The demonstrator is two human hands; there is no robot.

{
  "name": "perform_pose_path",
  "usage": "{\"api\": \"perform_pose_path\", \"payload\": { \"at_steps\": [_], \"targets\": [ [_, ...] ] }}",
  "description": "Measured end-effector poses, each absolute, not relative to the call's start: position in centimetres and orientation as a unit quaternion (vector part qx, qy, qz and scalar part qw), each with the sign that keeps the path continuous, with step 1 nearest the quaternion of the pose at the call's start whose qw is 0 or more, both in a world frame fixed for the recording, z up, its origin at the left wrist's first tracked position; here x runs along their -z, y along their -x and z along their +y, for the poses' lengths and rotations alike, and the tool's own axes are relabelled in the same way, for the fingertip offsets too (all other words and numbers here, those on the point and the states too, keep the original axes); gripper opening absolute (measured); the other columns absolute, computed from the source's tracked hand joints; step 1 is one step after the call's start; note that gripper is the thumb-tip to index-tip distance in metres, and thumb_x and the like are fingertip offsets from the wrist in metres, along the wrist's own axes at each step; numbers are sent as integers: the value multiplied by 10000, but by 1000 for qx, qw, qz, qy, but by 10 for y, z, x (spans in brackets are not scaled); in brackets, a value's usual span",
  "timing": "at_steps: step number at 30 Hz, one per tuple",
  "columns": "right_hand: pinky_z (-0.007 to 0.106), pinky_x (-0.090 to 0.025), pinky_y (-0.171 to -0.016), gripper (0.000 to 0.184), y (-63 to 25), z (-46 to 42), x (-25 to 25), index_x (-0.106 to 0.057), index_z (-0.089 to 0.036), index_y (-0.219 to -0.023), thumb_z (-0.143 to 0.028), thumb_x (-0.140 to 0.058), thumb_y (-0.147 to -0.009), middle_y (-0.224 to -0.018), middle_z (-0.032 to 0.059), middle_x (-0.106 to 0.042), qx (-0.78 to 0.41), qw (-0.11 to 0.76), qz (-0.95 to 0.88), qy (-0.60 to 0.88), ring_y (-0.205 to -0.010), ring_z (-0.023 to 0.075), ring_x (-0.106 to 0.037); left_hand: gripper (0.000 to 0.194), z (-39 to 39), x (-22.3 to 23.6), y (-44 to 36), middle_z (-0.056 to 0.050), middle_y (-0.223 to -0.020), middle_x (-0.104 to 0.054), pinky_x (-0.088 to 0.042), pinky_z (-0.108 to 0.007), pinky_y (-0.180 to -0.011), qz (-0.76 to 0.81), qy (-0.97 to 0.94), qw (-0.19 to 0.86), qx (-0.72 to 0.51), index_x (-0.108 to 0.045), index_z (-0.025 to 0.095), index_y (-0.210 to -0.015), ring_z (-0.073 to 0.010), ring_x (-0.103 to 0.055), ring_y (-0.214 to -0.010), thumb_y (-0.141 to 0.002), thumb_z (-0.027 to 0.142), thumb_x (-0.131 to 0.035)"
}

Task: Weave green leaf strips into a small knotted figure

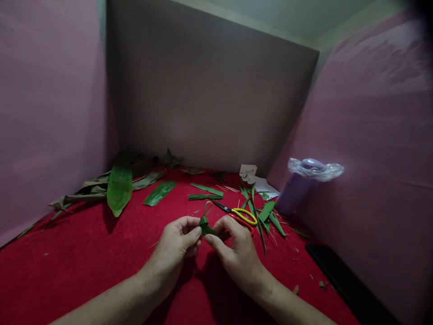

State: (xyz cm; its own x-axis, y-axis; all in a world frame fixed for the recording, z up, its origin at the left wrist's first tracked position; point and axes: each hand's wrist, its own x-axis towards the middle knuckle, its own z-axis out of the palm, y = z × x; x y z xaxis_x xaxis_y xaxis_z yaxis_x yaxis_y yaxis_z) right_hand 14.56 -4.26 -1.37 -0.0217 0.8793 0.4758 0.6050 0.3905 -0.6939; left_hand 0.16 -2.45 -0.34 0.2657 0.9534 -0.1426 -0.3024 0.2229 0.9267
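Note:
Between my two hands is a small folded green leaf piece with a thin loop standing up from its top. My left hand pinches its left side between thumb and fingers. From the right, my right hand grips the leaf's other end with thumb and forefinger; part of the leaf is hidden behind these fingers. Just beyond my right hand lie scissors with one yellow and one red handle, their black blades pointing away to the left.
Cut leaf strips lie scattered at the right, near white paper and a purple container topped with clear plastic. Large leaves lie at the back left. A black flat object rests at the right edge. Walls enclose the red cloth.

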Motion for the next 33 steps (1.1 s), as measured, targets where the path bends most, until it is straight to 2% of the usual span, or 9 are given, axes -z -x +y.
{"api": "perform_pose_path", "payload": {
  "at_steps": [10,17,23,29,33],
  "targets": [
    [261,-282,-552,270,-145,-48,10,-484,-192,-593,-319,-568,-816,-586,-5,-502,-85,424,-735,522,-580,130,-430,192,-23,4,-2,36,-556,-544,-324,-166,-449,424,-392,642,-504,-581,132,-683,-49,-457,-445,-573,225,-709],
    [240,-254,-528,313,-143,-52,9,-397,-180,-560,-297,-545,-811,-538,-36,-431,-118,394,-739,533,-534,100,-379,197,-24,5,-5,46,-534,-541,-332,-151,-440,446,-386,635,-499,-584,124,-692,-39,-456,-426,-562,221,-695],
    [218,-254,-504,292,-144,-49,12,-402,-176,-572,-287,-541,-805,-526,-55,-393,-254,403,-716,510,-521,81,-348,202,-23,6,-4,42,-538,-536,-321,-135,-425,452,-382,639,-492,-583,114,-722,-34,-449,-429,-572,206,-684],
    [204,-233,-442,369,-143,-41,14,-382,-181,-590,-442,-450,-841,-523,-62,-340,-460,466,-597,464,-470,66,-278,179,-18,7,0,18,-536,-519,-226,-134,-368,393,-395,682,-474,-575,96,-665,-33,-399,-431,-586,217,-682],
    [195,-275,-457,322,-146,-37,8,-410,-172,-579,-396,-522,-782,-529,-56,-370,-558,452,-521,461,-475,66,-317,162,-15,9,1,5,-553,-534,-213,-139,-356,394,-392,679,-480,-571,94,-661,-36,-394,-431,-591,202,-670]
  ]
}}
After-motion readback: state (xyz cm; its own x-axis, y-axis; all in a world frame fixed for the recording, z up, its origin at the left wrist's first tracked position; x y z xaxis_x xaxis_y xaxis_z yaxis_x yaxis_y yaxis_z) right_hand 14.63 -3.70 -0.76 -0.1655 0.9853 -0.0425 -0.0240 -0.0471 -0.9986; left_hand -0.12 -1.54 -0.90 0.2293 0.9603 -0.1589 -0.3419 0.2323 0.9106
